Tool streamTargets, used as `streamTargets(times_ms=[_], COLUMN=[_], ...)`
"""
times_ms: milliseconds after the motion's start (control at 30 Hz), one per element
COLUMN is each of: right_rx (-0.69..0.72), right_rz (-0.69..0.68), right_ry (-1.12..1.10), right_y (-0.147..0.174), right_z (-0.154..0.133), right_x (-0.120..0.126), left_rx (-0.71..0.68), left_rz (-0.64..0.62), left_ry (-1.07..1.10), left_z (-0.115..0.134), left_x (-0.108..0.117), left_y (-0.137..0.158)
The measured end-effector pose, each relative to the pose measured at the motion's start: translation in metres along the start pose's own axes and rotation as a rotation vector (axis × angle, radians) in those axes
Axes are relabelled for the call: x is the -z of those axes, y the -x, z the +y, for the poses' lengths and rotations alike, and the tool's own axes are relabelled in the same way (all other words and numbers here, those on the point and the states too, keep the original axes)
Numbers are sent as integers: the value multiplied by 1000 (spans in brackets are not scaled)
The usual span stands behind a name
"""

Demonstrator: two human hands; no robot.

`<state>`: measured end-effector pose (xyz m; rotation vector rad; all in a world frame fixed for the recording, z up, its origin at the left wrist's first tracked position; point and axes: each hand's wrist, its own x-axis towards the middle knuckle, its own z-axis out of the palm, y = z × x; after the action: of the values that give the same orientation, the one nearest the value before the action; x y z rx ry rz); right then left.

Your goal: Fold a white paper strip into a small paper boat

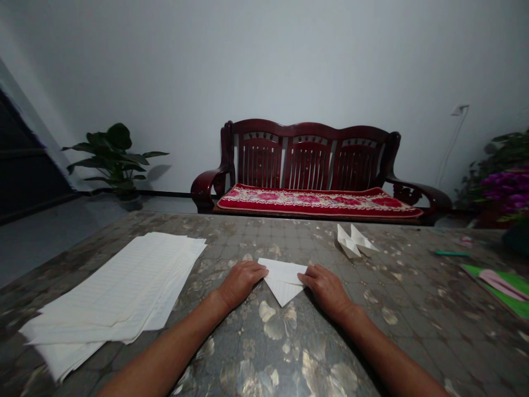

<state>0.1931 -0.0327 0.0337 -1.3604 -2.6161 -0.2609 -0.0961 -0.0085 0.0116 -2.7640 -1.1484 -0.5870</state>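
A folded sheet of white lined paper (283,280) lies in front of me on the table, its point toward me and a folded band across its far side. My left hand (244,280) pinches the paper's left corner between thumb and fingers. At the opposite corner, my right hand (326,286) grips the folded edge the same way. Beyond my right hand stand two folded white paper shapes (354,241) with upright points, close beside each other.
A loose stack of lined paper (119,286) spreads over the left of the patterned table (248,358). On the right lie a green pen-like stick (452,253) and a green sheet with a pink piece (502,286). A wooden bench (309,160) stands behind.
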Motion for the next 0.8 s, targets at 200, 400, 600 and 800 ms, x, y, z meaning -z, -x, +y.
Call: streamTargets(times_ms=[200,400,600,800], right_rx=[-11,2,15,24], right_rz=[-17,-6,10,6], right_ry=[-2,9,40,31], right_y=[2,5,3,0], right_z=[-1,-1,0,2], right_x=[2,2,-2,1], left_rx=[29,85,101,34], left_rz=[-43,-148,-154,-291], left_ry=[18,-53,-74,192], left_z=[4,13,37,48], left_x=[2,12,23,9], left_y=[9,7,-25,-22])
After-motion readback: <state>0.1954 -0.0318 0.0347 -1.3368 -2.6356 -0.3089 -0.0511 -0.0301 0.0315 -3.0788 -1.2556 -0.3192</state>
